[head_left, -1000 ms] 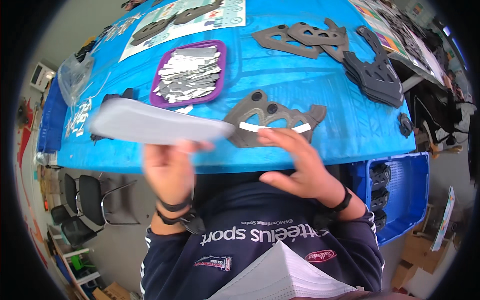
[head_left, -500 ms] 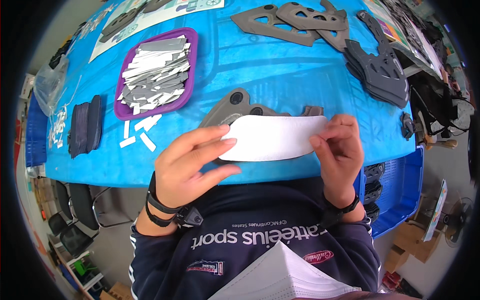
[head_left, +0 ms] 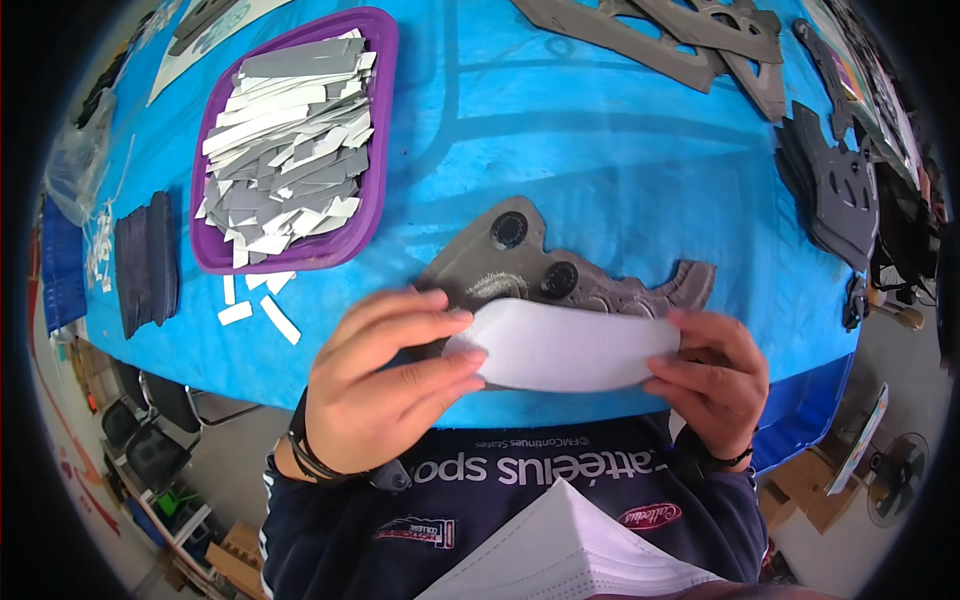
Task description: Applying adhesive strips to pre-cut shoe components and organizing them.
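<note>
Your left hand point(head_left: 385, 395) and right hand point(head_left: 712, 375) each pinch one end of a white curved strip point(head_left: 565, 345), fingers closed on it. You hold it just over the near edge of the blue surface point(head_left: 600, 150). A grey cut-out piece point(head_left: 540, 270) lies right behind it. A purple tray point(head_left: 385, 120) of strips sits far left.

A clear plastic bag point(head_left: 75, 165) lies at the blue table's point(head_left: 600, 160) left edge
</note>
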Demonstrator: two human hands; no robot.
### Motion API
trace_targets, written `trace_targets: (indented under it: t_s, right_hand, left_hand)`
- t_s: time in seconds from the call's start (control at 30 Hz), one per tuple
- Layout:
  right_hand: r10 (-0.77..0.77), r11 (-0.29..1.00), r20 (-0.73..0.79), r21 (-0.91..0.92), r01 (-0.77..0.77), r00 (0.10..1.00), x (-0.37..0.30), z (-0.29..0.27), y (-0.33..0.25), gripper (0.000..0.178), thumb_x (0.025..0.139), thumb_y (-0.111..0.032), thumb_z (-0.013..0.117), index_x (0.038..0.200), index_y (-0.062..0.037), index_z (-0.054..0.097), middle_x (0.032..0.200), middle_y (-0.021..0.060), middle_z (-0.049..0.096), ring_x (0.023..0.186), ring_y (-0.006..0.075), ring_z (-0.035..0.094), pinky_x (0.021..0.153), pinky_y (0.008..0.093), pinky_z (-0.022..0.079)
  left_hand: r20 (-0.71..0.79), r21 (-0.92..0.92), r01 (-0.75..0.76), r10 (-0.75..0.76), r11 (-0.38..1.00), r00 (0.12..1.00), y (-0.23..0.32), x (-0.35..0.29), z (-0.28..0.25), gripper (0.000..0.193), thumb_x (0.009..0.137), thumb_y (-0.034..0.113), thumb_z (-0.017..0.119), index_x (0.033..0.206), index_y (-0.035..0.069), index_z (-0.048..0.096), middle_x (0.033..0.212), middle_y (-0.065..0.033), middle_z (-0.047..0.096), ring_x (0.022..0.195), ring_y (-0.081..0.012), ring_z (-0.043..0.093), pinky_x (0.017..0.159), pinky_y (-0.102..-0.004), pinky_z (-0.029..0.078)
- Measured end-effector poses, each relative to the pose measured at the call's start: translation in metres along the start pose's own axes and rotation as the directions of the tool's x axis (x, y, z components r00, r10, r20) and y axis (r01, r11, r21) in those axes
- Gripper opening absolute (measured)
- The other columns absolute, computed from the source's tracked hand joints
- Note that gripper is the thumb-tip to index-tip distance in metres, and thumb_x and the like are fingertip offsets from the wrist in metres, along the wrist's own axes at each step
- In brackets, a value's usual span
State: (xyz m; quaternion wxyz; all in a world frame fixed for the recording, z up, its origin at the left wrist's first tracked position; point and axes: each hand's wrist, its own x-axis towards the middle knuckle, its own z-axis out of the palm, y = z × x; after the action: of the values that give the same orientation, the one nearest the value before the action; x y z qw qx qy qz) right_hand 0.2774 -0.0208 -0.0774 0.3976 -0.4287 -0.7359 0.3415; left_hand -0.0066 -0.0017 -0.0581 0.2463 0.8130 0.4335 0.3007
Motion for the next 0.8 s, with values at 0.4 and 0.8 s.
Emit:
trace_targets:
  t_s: [0.4, 0.8]
  right_hand:
    - [0.087, 0.992, 0.045, -0.099, -0.082, 0.995, 0.0043, -0.0010, -0.0047, 0.032, 0.056, -0.006, 0.078, 0.086, -0.0039, 0.068, 0.099, 0.0122, 0.059, 0.070, 0.0166, 0.056, 0.059, 0.0254, 0.047]
    - [0.056, 0.983, 0.054, -0.176, -0.045, 0.997, 0.0051, 0.0012, -0.0026, 0.031, 0.056, -0.007, 0.076, 0.086, -0.0056, 0.068, 0.101, 0.0103, 0.060, 0.073, 0.0180, 0.057, 0.060, 0.0266, 0.048]
  left_hand:
    - [0.081, -0.022, 0.027, -0.025, 0.999, 0.996, -0.0024, -0.0026, 0.0015, 0.024, 0.055, 0.008, 0.077, 0.078, 0.013, 0.070, 0.097, -0.0085, 0.062, 0.086, -0.0252, 0.057, 0.078, -0.0392, 0.042]
    - [0.035, 0.048, 0.055, -0.057, 0.997, 0.998, 0.0022, -0.0080, 0.0063, 0.029, 0.054, 0.002, 0.076, 0.081, 0.012, 0.070, 0.099, -0.0083, 0.062, 0.075, -0.0218, 0.057, 0.063, -0.0297, 0.047]
